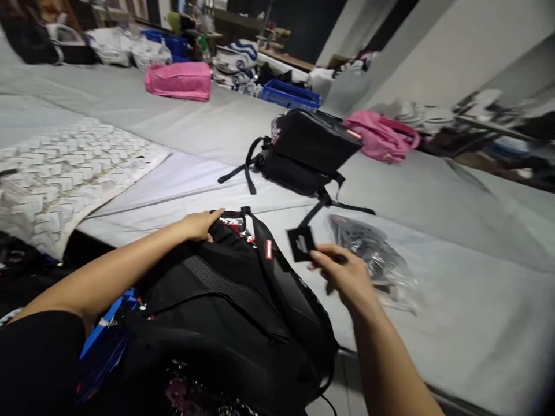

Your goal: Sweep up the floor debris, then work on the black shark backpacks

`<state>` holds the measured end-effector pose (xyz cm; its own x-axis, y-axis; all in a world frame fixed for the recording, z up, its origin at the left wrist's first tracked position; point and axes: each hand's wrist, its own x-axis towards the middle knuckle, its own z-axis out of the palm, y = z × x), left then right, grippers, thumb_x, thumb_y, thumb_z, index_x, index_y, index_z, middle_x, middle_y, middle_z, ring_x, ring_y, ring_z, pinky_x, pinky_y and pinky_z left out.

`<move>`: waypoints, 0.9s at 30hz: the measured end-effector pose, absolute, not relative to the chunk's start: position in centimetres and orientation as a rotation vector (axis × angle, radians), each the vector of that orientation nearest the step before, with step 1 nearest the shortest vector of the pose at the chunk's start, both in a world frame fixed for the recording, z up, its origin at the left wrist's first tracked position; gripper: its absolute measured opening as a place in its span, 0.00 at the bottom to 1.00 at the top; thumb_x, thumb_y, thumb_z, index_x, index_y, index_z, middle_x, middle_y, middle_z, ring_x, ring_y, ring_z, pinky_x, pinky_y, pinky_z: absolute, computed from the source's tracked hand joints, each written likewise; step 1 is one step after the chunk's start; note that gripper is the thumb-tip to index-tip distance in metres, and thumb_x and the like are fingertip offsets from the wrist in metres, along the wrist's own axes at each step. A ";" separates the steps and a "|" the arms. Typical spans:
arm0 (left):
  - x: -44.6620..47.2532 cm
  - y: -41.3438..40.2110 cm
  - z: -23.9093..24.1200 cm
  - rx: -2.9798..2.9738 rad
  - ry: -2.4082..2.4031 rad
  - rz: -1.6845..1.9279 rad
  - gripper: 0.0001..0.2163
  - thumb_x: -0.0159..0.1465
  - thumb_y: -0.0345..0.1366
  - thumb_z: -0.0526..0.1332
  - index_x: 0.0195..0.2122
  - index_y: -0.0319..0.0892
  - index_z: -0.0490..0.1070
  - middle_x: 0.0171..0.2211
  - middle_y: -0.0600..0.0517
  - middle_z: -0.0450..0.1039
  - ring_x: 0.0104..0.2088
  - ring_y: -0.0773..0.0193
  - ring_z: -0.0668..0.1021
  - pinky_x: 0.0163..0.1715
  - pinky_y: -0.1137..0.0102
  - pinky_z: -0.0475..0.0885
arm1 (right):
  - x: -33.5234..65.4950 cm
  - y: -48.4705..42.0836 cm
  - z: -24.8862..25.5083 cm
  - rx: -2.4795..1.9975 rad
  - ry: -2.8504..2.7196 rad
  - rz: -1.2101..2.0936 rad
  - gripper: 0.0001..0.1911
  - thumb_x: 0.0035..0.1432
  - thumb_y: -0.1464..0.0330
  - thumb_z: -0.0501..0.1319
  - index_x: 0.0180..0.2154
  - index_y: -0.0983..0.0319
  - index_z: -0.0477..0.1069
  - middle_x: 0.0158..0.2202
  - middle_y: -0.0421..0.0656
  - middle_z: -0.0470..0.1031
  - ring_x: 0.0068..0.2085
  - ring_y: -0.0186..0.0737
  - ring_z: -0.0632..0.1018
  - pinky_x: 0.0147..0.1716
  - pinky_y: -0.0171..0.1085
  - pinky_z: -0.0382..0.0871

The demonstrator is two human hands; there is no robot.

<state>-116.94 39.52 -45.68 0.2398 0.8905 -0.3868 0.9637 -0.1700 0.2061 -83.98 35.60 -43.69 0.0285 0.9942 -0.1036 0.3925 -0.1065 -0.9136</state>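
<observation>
A large black backpack [225,323] leans against the table's front edge, its back panel and straps toward me. My left hand [200,225] grips its top edge near the carry handle. In my right hand [342,268] a small square black tag [300,243] with pale print is pinched between thumb and fingers. Something small and dark also shows in that palm, too blurred to name. One strap of the backpack bears a red label [269,249]. A clear plastic bag [373,248] with dark contents lies just behind my right hand.
Another black backpack [310,151] lies on the grey-covered table [468,248], straps trailing. Pink bags [177,81] and blue bins [290,94] stand farther back. A sheet of white pieces [82,173] covers the left. Blue material [108,329] shows below my left arm.
</observation>
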 end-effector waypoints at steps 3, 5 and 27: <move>-117.6 39.1 -45.8 2.095 1.706 -0.122 0.44 0.61 0.40 0.65 0.73 0.44 0.40 0.59 0.36 0.68 0.57 0.43 0.75 0.52 0.58 0.71 | -85.8 36.2 -43.1 -1.537 -1.465 1.237 0.18 0.47 0.55 0.70 0.32 0.63 0.74 0.21 0.41 0.74 0.18 0.32 0.65 0.15 0.32 0.55; -118.0 38.4 -46.0 2.037 1.693 0.036 0.42 0.62 0.41 0.64 0.73 0.44 0.43 0.63 0.38 0.66 0.61 0.46 0.71 0.58 0.59 0.68 | -88.6 37.4 -43.0 -1.442 -1.580 1.241 0.16 0.47 0.56 0.68 0.29 0.62 0.74 0.21 0.40 0.73 0.20 0.33 0.67 0.18 0.33 0.59; -116.9 32.4 -45.9 1.345 1.206 1.239 0.10 0.62 0.41 0.66 0.37 0.40 0.70 0.32 0.51 0.77 0.32 0.66 0.78 0.37 0.69 0.75 | -95.8 35.6 -43.6 -1.100 -2.071 0.767 0.08 0.63 0.63 0.61 0.39 0.59 0.78 0.34 0.43 0.81 0.33 0.41 0.81 0.33 0.37 0.74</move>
<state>-116.87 32.43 -45.86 0.0153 0.9948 0.1007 0.0738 -0.1015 0.9921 -95.83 35.58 -43.59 -0.4267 0.8608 0.2772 0.4727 0.4736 -0.7431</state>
